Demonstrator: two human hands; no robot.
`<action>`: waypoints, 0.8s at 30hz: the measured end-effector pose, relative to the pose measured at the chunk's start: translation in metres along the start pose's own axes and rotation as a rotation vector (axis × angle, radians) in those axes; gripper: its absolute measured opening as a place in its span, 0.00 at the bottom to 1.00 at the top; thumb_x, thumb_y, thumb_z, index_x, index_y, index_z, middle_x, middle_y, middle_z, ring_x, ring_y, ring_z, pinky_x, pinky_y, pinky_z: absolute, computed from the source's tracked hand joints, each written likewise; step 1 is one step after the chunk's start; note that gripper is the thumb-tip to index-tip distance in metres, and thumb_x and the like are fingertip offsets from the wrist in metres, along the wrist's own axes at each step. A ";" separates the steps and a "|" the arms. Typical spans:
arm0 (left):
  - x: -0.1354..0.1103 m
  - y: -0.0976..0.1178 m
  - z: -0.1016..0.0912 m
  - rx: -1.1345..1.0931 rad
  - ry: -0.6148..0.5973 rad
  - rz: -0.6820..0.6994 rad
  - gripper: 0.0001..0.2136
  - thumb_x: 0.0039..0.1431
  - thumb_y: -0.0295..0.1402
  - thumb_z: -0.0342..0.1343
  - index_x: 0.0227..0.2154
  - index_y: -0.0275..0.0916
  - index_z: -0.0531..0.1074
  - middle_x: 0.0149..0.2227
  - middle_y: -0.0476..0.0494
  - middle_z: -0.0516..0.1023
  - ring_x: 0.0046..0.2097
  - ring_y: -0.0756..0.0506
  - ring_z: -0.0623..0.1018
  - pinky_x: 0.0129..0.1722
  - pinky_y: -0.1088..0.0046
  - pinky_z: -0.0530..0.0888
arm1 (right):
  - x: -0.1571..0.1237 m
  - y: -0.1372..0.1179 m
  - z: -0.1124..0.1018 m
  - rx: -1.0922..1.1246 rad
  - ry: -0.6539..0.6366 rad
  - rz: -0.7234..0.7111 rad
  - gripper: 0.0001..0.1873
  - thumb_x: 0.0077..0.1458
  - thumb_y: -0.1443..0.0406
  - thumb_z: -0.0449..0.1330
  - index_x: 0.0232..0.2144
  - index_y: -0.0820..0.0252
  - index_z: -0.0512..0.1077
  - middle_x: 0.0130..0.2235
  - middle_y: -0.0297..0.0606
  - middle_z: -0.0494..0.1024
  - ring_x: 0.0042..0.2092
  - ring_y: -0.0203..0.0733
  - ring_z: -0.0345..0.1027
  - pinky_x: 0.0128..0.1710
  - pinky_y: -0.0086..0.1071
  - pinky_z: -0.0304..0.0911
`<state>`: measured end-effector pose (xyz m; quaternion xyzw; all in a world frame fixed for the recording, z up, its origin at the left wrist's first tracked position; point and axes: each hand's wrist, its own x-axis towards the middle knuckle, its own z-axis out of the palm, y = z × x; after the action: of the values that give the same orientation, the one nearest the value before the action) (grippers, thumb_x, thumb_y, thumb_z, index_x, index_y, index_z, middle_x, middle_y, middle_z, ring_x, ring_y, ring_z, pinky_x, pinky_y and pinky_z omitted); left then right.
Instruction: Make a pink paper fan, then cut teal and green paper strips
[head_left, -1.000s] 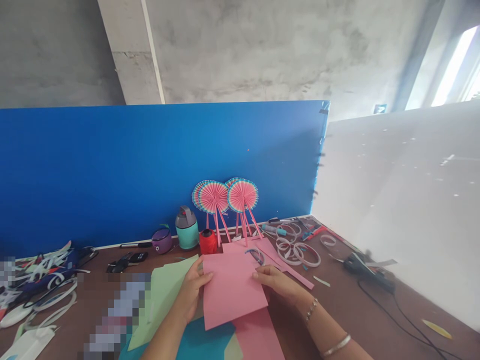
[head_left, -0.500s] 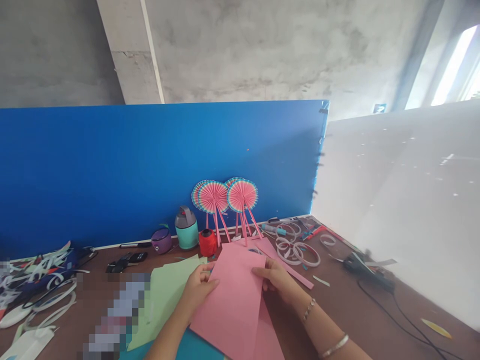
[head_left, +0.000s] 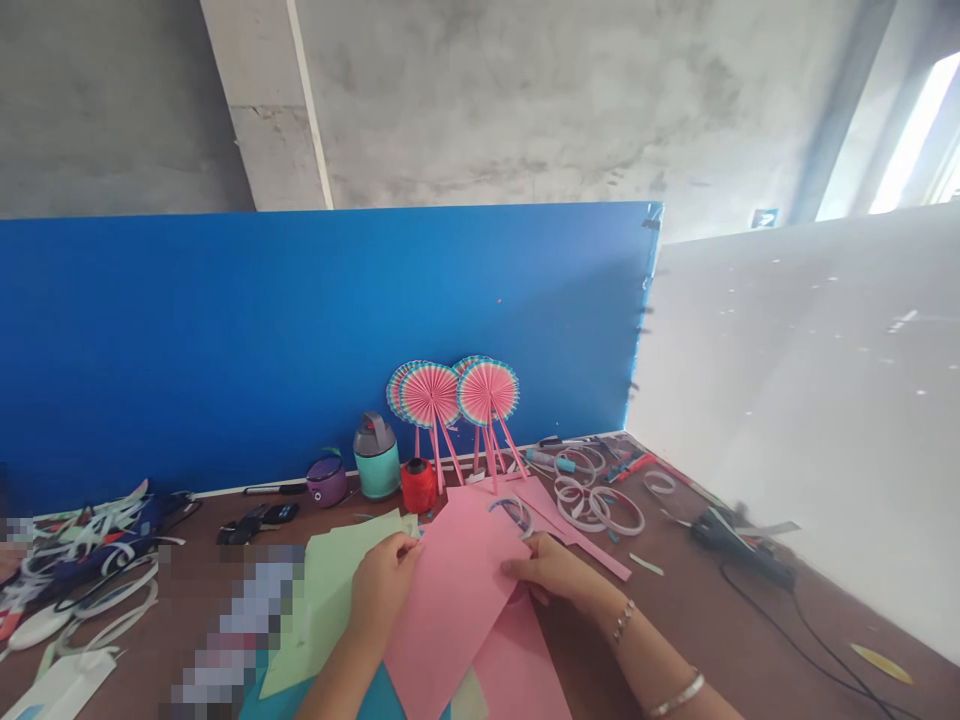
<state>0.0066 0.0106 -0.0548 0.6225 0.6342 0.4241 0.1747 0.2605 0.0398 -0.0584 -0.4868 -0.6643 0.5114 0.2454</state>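
A pink sheet of paper (head_left: 450,600) is held up between my two hands, tilted over the table. My left hand (head_left: 381,590) pinches its left edge, with the fingertips partly hidden. At the right edge, my right hand (head_left: 555,572) grips the sheet between thumb and fingers; two bracelets circle that wrist. Beneath it lie another pink sheet (head_left: 525,660), light green sheets (head_left: 330,575) to the left and a teal sheet (head_left: 375,695). Beyond my hands, pink pleated paper fans (head_left: 431,395) with pink stick handles lean against the blue partition.
A teal and grey flask-shaped container (head_left: 377,465), a red container (head_left: 418,487) and a purple pot (head_left: 326,483) stand at the back. Rolls of white strip (head_left: 589,505) lie right of centre. A dark device with cables (head_left: 739,550) sits farther right, and paper scraps (head_left: 97,550) pile at left.
The held pink sheet has turned, its lower end swinging left and its top corner tipping down. My left hand has rolled inward at the edge. The view has shifted slightly.
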 end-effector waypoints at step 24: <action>-0.004 0.041 -0.029 -0.329 0.254 0.038 0.21 0.60 0.45 0.40 0.47 0.39 0.68 0.42 0.38 0.75 0.45 0.41 0.73 0.43 0.64 0.69 | -0.002 -0.021 0.039 -0.675 0.678 -0.819 0.12 0.53 0.75 0.48 0.33 0.60 0.69 0.33 0.39 0.74 0.35 0.41 0.66 0.35 0.31 0.58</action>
<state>0.0118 -0.0080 -0.0079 0.5388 0.5616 0.6002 0.1843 0.2213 0.0209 -0.0527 -0.3787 -0.8070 -0.0447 0.4510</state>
